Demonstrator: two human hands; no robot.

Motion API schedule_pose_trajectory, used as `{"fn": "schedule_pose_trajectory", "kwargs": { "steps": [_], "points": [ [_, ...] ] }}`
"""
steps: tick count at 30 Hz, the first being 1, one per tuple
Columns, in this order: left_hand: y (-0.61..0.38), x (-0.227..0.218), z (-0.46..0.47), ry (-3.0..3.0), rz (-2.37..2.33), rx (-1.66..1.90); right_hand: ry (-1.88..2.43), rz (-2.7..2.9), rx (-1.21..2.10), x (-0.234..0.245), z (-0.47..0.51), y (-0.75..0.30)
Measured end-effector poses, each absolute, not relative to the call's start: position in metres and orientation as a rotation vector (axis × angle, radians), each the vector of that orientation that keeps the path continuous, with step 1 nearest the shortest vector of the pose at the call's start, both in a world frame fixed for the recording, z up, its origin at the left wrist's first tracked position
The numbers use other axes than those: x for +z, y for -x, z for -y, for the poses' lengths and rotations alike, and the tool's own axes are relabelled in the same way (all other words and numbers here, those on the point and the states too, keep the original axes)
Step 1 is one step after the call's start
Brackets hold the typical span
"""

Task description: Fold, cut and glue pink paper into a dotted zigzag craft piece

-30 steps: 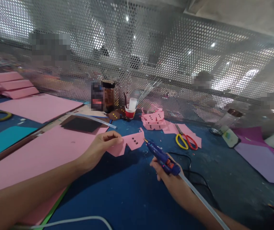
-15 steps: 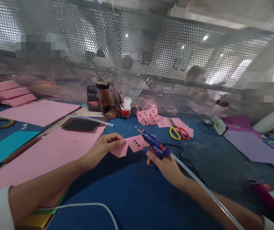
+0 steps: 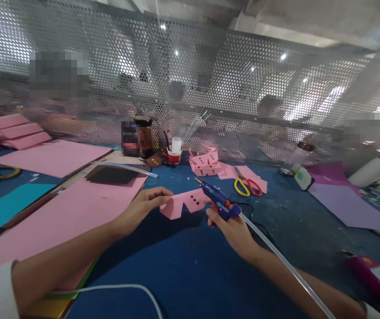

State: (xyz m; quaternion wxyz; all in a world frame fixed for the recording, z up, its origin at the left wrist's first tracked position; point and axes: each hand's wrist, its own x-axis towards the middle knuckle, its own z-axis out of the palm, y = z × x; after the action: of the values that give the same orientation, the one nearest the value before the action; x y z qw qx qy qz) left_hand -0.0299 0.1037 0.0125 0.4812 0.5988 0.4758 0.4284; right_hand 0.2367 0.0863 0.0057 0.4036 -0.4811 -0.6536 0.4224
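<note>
My left hand pinches the left end of a pink paper cut-out with a notch in its lower edge and small black squares near its right end. Wrapped round a blue glue gun is my right hand, a long clear glue stick trailing from the gun's back. The gun's nozzle points up and left, above the cut-out. The right end of the paper lies behind the gun, by my right fingers; whether they touch it I cannot tell. Similar pink dotted cut-outs are stacked farther back.
Scissors with yellow and red handles lie behind the gun. A red and white cup, a brown jar and a phone stand along the mesh screen. Pink sheets cover the left; a magenta glue gun lies right.
The pink cut-out has moved slightly right and tilted, its left end now looking bent. The glue gun and my right hand have shifted slightly right. Both hands keep their hold.
</note>
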Motion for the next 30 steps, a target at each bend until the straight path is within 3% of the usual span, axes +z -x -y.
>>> {"fn": "schedule_pose_trajectory", "kwargs": {
  "steps": [25, 30],
  "points": [
    [0.035, 0.012, -0.11, -1.42, -1.23, 1.073, 1.217, 1.569, 0.998, 0.003, -0.095, -0.239],
    [0.036, 0.01, -0.113, -1.383, -1.279, 1.095, 1.234, 1.66, 1.117, 0.002, -0.084, -0.232]
  ]
}}
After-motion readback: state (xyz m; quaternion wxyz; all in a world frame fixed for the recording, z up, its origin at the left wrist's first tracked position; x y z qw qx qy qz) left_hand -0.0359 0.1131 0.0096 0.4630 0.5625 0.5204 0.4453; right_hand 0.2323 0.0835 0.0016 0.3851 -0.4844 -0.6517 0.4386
